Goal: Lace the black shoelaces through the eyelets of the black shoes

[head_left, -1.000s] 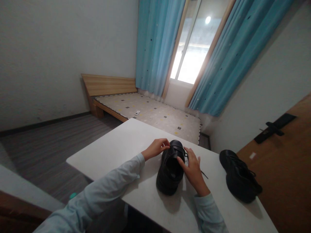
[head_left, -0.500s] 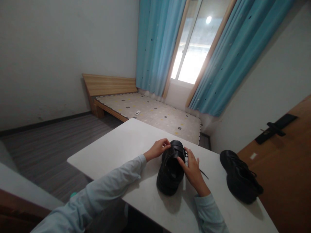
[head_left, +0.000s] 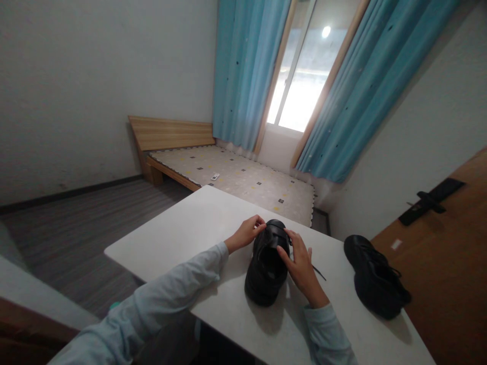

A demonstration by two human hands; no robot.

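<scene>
A black shoe (head_left: 266,276) rests on the white table (head_left: 171,235), its heel end towards me and its toe pointing away. At the left side of its lacing area, my left hand (head_left: 246,234) has thumb and fingertips pinched together; whatever is between them is too small to make out. On the opposite side my right hand (head_left: 302,261) grips the shoe, thumb at the edge of the opening and fingers bent over the lacing area. A thin dark shoelace (head_left: 318,272) sticks out past the right hand onto the table. The other black shoe (head_left: 375,276) lies near the table's right edge.
Beyond the table stands a bed (head_left: 243,175) with a patterned mattress and a small white remote-like object (head_left: 215,177) on it. Blue curtains (head_left: 251,76) flank the window. A wooden door (head_left: 449,253) with a black handle is at the right.
The fingers of my right hand have shifted slightly up and left, over the shoe's lacing area. My left hand has barely moved, and the shoes stay where they were.
</scene>
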